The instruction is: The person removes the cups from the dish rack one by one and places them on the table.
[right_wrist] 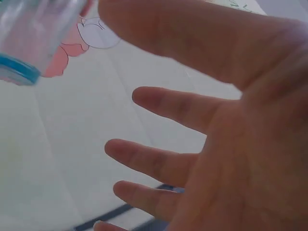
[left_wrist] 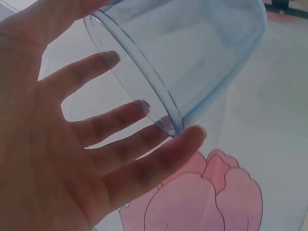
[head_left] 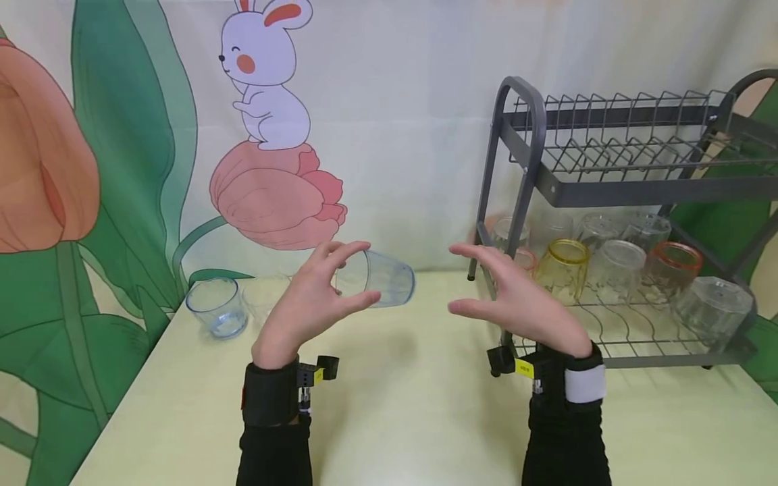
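Observation:
Above the table, my left hand (head_left: 306, 300) grips a clear blue-tinted glass tumbler (head_left: 392, 280) by its rim. The tumbler lies sideways in the air, with its base pointing right toward the other hand. In the left wrist view, thumb and fingers spread around the mouth of the tumbler (left_wrist: 192, 53). My right hand (head_left: 523, 304) is raised a short way to the right, fingers spread and thumb apart, holding nothing. From the right wrist view, the base end of the tumbler (right_wrist: 29, 43) shows beyond the thumb, apart from the hand.
A blue-rimmed glass (head_left: 219, 310) stands at the table's left back, with a fainter clear glass (head_left: 258, 300) beside it. On the right is a grey two-tier dish rack (head_left: 644, 192); several glasses, including a yellow one (head_left: 562, 270) and a red-rimmed one (head_left: 671, 266), sit upside down on its lower tier.

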The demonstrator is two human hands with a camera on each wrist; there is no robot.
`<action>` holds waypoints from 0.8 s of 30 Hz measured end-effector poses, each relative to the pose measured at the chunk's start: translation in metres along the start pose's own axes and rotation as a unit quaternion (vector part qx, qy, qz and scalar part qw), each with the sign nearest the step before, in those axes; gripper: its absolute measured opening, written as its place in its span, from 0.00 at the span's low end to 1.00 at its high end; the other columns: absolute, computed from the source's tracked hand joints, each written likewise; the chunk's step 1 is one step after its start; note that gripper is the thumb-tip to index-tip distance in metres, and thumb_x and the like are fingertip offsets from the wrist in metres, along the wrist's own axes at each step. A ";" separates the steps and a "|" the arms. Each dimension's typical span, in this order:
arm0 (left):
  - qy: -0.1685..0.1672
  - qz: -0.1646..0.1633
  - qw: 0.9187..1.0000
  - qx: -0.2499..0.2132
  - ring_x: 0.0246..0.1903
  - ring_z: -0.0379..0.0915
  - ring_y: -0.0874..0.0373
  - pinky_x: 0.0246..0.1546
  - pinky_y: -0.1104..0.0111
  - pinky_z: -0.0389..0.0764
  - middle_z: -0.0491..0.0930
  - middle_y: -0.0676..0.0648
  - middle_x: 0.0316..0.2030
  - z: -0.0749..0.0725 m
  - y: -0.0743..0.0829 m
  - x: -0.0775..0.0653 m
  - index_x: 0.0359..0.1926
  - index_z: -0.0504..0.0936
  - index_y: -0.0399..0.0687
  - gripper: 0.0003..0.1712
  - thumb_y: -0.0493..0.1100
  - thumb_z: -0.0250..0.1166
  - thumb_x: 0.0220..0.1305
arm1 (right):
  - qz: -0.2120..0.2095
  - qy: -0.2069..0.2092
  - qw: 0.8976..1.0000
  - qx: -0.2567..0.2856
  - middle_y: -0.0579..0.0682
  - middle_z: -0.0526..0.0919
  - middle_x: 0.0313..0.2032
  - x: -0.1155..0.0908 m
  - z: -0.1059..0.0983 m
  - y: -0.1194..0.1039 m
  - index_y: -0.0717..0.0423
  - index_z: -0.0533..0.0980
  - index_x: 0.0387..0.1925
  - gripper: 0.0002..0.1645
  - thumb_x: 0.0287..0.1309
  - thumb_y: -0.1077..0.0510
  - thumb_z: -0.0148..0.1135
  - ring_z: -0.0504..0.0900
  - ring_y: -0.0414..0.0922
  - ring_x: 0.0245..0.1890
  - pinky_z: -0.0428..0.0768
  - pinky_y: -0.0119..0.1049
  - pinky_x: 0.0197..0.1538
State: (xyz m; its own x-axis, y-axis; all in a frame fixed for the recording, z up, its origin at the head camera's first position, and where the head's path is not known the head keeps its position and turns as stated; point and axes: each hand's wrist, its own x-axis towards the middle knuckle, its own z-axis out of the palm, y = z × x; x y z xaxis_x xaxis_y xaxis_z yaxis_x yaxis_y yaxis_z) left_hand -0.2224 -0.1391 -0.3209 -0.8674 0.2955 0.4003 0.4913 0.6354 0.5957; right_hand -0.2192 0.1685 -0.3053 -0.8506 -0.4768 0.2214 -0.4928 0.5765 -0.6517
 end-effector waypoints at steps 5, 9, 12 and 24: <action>0.002 -0.038 0.998 0.041 0.54 0.70 0.46 0.52 0.51 0.74 0.64 0.47 0.62 -0.002 -0.012 -0.001 0.69 0.68 0.62 0.40 0.56 0.71 0.56 | 0.004 -0.011 1.000 0.009 0.48 0.60 0.71 -0.017 -0.020 0.013 0.47 0.59 0.72 0.44 0.59 0.43 0.67 0.57 0.52 0.70 0.62 0.58 0.66; 0.005 -0.053 0.996 0.069 0.53 0.71 0.45 0.52 0.50 0.74 0.63 0.47 0.64 -0.005 -0.022 -0.002 0.70 0.67 0.61 0.40 0.56 0.71 0.57 | -0.007 -0.015 0.999 0.029 0.51 0.64 0.68 -0.036 -0.040 0.021 0.53 0.61 0.71 0.40 0.62 0.51 0.67 0.63 0.52 0.67 0.65 0.57 0.64; 0.002 -0.060 0.994 0.095 0.52 0.72 0.45 0.51 0.51 0.75 0.64 0.46 0.64 -0.007 -0.028 -0.002 0.70 0.67 0.59 0.41 0.56 0.70 0.57 | -0.008 -0.003 1.000 0.019 0.51 0.66 0.67 -0.050 -0.055 0.031 0.52 0.63 0.70 0.38 0.62 0.55 0.67 0.65 0.50 0.65 0.70 0.49 0.62; -0.006 -0.130 0.976 0.177 0.47 0.72 0.39 0.35 0.47 0.78 0.67 0.37 0.58 -0.007 -0.047 0.007 0.68 0.70 0.50 0.40 0.55 0.70 0.57 | 0.106 0.109 0.987 -0.053 0.66 0.61 0.67 -0.095 -0.108 0.088 0.58 0.53 0.74 0.42 0.66 0.52 0.62 0.67 0.65 0.60 0.76 0.23 0.42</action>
State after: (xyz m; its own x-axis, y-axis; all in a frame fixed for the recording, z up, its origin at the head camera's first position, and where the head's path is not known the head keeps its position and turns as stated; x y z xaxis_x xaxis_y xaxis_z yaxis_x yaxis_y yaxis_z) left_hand -0.2509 -0.1723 -0.3414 -0.9609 0.0994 0.2586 0.1995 0.8958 0.3971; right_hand -0.2014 0.3365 -0.3050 -0.9500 -0.1913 0.2466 -0.3066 0.7201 -0.6225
